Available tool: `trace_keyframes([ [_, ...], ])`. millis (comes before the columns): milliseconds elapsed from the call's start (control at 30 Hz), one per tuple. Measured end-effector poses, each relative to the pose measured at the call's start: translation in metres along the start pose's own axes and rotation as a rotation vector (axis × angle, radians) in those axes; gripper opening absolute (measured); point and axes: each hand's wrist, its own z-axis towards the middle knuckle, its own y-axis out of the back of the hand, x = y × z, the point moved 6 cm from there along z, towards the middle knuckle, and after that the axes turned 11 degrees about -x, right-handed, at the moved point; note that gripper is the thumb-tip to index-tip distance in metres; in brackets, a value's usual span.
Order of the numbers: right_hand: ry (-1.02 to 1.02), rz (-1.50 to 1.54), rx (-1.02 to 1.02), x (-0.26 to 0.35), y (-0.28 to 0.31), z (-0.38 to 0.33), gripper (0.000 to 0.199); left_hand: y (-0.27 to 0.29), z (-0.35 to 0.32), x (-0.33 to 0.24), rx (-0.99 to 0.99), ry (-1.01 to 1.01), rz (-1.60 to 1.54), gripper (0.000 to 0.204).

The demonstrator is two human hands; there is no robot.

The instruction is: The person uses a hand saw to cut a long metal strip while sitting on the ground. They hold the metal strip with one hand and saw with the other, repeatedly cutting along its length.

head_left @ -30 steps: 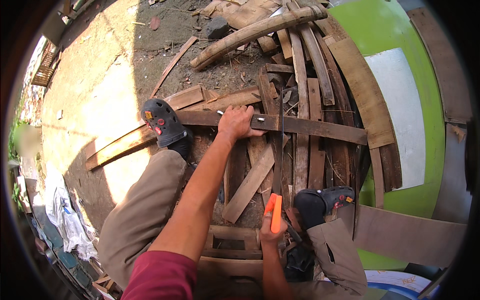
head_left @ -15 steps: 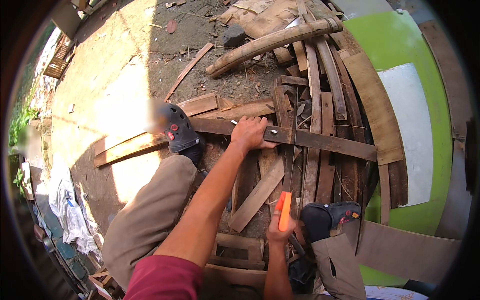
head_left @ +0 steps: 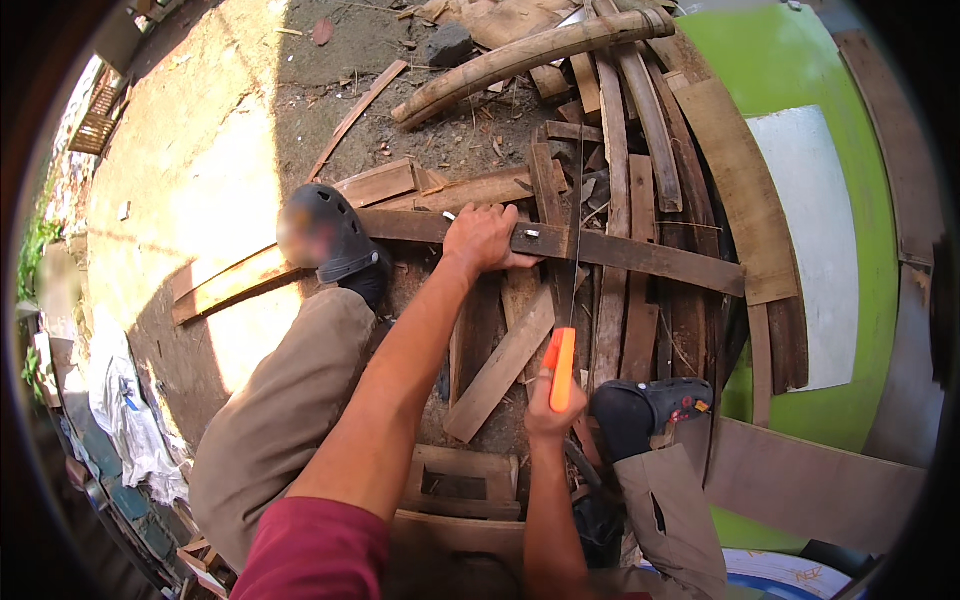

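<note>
A long dark plank (head_left: 640,258) is laid crosswise over a heap of old boards (head_left: 620,330), and every place below is given relative to it. The plank is pinned near its middle by the left hand (head_left: 484,238), which is pressed flat on top with the fingers curled over the far edge. Its left end is weighted by a dark shoe (head_left: 325,235). A hand saw with an orange handle (head_left: 560,368) is gripped tightly by the right hand (head_left: 545,415) on the near side of the plank; the thin blade (head_left: 575,250) is stood almost upright against the plank just right of the left hand.

The plank is judged stiff, fairly heavy and rough, likely splintery at the edges, so slipping is unlikely while it is held from above. Hold is best kept close to the blade but clear of it, since the fingers lie just beside the teeth. The right part of the plank is left unsupported by hand and could drop or pinch the blade.

Free room is found on the near side, between the knees. Beyond the plank, the way is crowded by curved slats (head_left: 650,110) and a thick pole (head_left: 530,55). To its right, a green panel (head_left: 870,230) closes the space; bare sunlit ground (head_left: 190,160) lies open to the left.
</note>
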Motion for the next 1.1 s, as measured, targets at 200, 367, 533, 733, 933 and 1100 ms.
trace_keyframes([
  [200,0.095,0.048,-0.082,-0.002,-0.006,0.005,0.024,-0.002,-0.001,0.006,-0.013,0.0,-0.013,0.081],
  [367,0.17,0.011,-0.092,-0.011,0.034,-0.047,0.01,0.001,0.0,-0.001,-0.027,-0.013,-0.018,0.079],
  [533,0.087,0.046,-0.051,0.021,-0.031,0.065,0.019,0.001,0.005,-0.002,0.029,0.0,-0.009,0.083],
  [733,0.146,-0.094,-0.009,-0.013,0.04,-0.058,0.01,0.004,-0.003,-0.002,-0.011,0.005,-0.035,0.078],
  [933,0.078,0.055,-0.048,0.008,-0.005,0.035,0.017,-0.004,-0.002,-0.004,0.025,-0.009,0.001,0.082],
  [1100,0.056,0.066,-0.053,-0.005,-0.006,0.017,0.023,0.002,0.001,0.002,0.004,-0.013,0.015,0.082],
])
